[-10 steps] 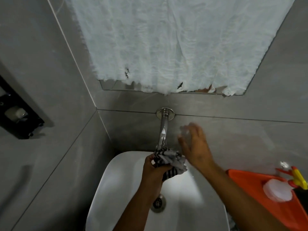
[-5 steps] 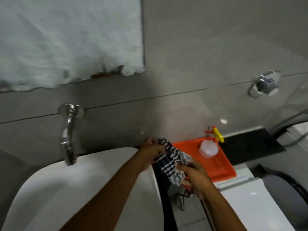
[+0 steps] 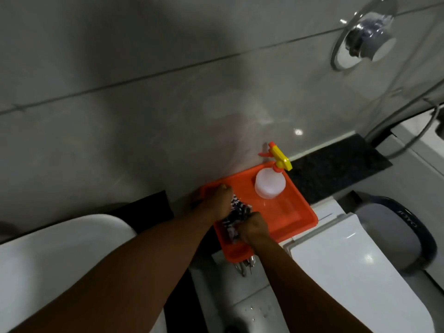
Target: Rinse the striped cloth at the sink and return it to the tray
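The striped cloth (image 3: 234, 218), dark and white, is bunched between both hands over the left part of the orange tray (image 3: 292, 213). My left hand (image 3: 217, 201) grips its far end and my right hand (image 3: 253, 228) grips its near end. The cloth sits low in the tray; whether it rests on the tray floor is hidden by my hands. The white sink (image 3: 60, 255) lies at the lower left, away from both hands.
A white spray bottle (image 3: 270, 185) with a yellow and orange trigger stands at the tray's back right. A white toilet cistern lid (image 3: 360, 272) lies to the right. A chrome wall fitting (image 3: 367, 37) and hose are at the upper right.
Both hands carried the cloth rightward from the tap and sink to the orange tray and lowered it into the tray's left part. The view swung right with them.
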A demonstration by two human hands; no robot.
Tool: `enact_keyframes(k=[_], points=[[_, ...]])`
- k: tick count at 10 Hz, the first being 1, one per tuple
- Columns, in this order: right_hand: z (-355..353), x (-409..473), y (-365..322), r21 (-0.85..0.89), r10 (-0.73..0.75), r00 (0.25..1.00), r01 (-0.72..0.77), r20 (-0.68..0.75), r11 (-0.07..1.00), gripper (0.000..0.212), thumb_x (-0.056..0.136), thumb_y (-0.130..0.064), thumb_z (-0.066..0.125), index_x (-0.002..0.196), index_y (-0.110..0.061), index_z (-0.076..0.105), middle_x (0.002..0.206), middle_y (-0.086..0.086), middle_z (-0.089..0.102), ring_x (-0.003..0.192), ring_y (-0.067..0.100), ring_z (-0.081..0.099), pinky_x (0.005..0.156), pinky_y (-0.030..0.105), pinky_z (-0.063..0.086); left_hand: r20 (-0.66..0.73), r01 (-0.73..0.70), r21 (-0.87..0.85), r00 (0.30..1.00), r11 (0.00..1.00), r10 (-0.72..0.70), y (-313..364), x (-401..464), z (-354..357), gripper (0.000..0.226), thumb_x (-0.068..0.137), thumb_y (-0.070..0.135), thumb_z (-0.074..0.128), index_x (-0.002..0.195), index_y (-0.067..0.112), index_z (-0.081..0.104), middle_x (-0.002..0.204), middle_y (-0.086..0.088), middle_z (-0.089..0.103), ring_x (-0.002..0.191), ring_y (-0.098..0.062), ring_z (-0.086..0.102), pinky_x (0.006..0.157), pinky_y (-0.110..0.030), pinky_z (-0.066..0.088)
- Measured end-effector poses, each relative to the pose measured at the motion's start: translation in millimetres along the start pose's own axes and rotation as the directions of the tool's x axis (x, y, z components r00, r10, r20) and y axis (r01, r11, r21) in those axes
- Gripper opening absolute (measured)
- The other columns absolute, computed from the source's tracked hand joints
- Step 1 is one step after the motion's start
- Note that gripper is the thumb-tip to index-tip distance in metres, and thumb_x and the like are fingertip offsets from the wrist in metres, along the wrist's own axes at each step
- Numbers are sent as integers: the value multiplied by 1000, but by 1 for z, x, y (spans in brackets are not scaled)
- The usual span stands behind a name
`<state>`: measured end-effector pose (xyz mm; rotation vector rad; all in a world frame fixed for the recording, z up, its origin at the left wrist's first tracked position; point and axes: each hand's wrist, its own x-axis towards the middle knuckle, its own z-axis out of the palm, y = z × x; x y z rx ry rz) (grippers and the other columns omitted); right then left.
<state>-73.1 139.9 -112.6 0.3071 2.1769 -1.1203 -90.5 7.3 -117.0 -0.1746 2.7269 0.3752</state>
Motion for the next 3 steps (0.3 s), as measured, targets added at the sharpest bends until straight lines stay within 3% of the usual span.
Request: enact_keyframes(k=[1,2,3], points=[[4,-9,-9,-147,-73,997,76,26,986,52,93,-17,64,139,-3,45,137,20,56,125,34,54,108,43,46,81,27,-34,996,999,-24,-6,-12,-2,48,93,17,56,139,8,46,144,-18,45,132,-37,48,113,-48,38],[10,-31,-27,-323,-182,983,169,-9,931,58,90,-17,66,141,-4,41,140,22,50,130,37,46,112,46,40,-21,-21,9,1000,1000,21,-16,-42,-25,47,88,28,59,133,16,53,136,-14,55,125,-36,54,108,-47,44],[15,-68,-62,-460,-326,945,287,-5,840,46,95,-27,56,138,-12,47,138,18,52,127,38,49,111,44,40,-82,-45,-12,996,999,44,-28,-86,-55,49,85,22,58,132,12,51,134,-17,52,126,-38,51,104,-47,46]])
